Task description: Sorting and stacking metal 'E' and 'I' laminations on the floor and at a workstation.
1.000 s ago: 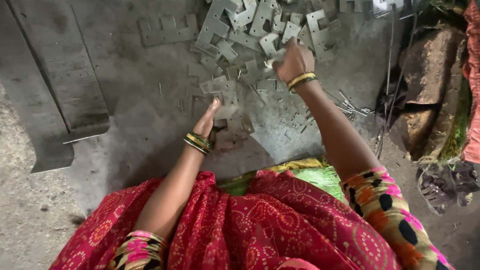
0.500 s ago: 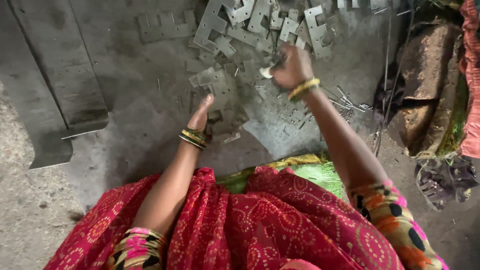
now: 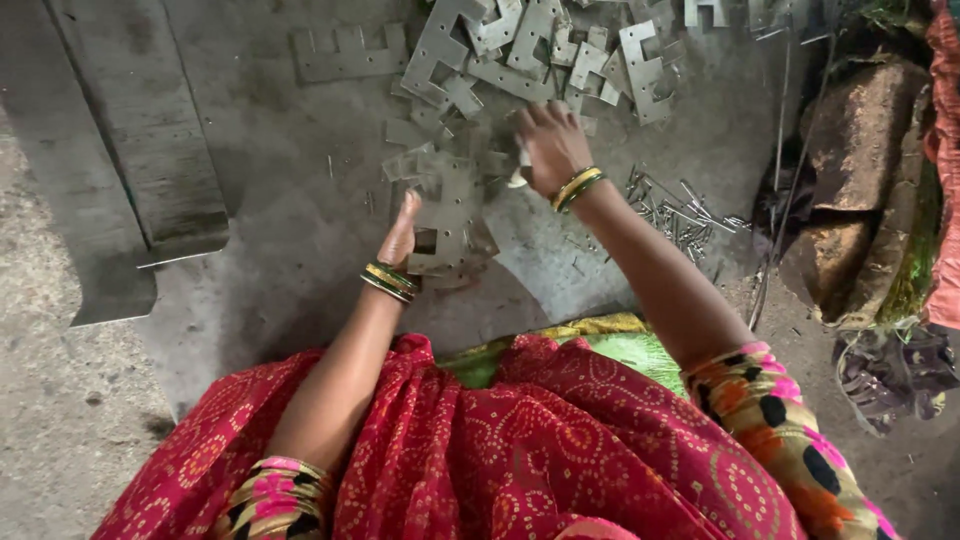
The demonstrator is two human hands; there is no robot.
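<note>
Dim, even daylight, soft shadows, slight motion blur, darker and softer toward the edges.

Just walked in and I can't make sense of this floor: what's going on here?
A person in a red patterned garment sits over a pile of flat grey metal cutouts on a concrete floor. The left hand rests edge-on against a small stack of cutouts. The right hand reaches into the pile and seems to pinch something small and pale; what it is cannot be told. Thin metal pins lie scattered beside the right wrist.
</note>
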